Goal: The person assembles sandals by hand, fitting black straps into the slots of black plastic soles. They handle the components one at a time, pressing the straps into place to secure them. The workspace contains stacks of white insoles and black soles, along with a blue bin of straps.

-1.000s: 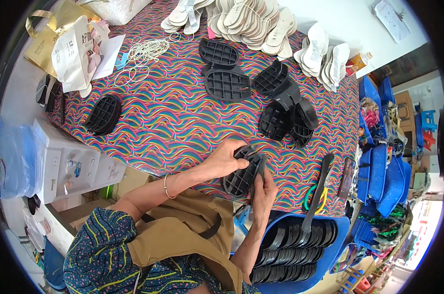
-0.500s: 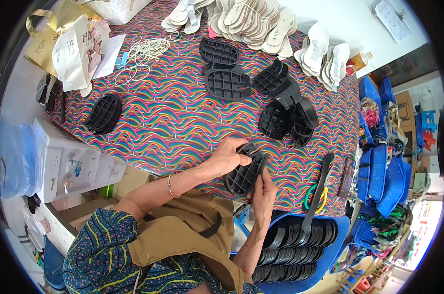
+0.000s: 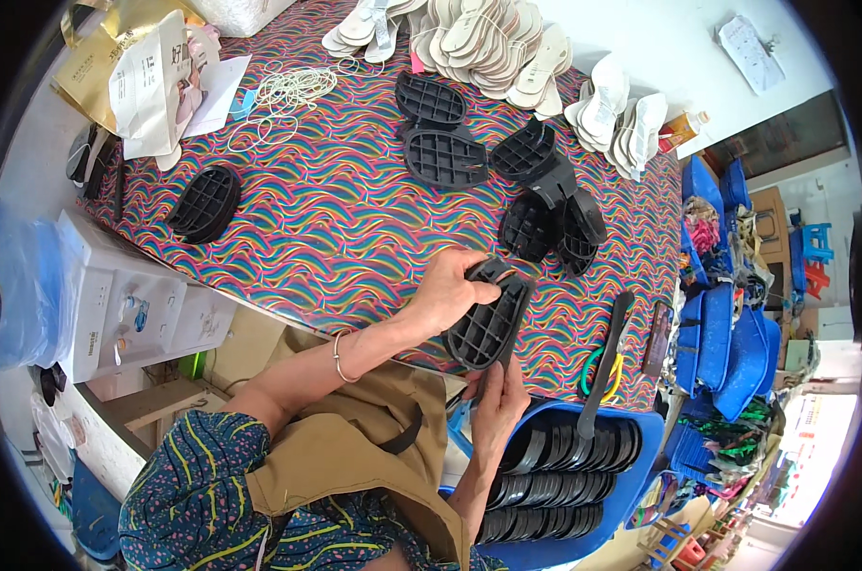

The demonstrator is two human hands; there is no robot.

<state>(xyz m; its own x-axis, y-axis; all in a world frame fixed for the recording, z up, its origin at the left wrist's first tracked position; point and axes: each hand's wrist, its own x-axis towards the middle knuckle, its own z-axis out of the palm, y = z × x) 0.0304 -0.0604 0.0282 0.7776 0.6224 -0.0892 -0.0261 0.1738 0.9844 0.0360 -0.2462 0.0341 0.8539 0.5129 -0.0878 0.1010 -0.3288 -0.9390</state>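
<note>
Near the table's front edge I hold a black ribbed shoe-sole piece point(image 3: 488, 328), its grid of hollows facing up. My left hand point(image 3: 450, 295) is closed on its left and far end, the thumb pressed over the ribs. My right hand point(image 3: 500, 400) grips its near right edge from below; part of those fingers is hidden. Beyond my hands lie more black sole pieces, some by themselves and some stacked: one pair point(image 3: 444, 158), a heaped cluster point(image 3: 536, 224), and a small stack point(image 3: 205, 204) at the left.
At my right a blue crate point(image 3: 652, 433) holds rows of black pieces. Scissors with green and yellow handles point(image 3: 617, 371) lie beside a long black strip point(image 3: 606, 366). Pale insoles point(image 3: 479, 43), tangled cord point(image 3: 293, 90) and paper bags point(image 3: 150, 90) sit along the far side.
The sole piece has been shifted slightly right and tilted in my hands. My right hand has slid to its near end. The whole view has shifted slightly.
</note>
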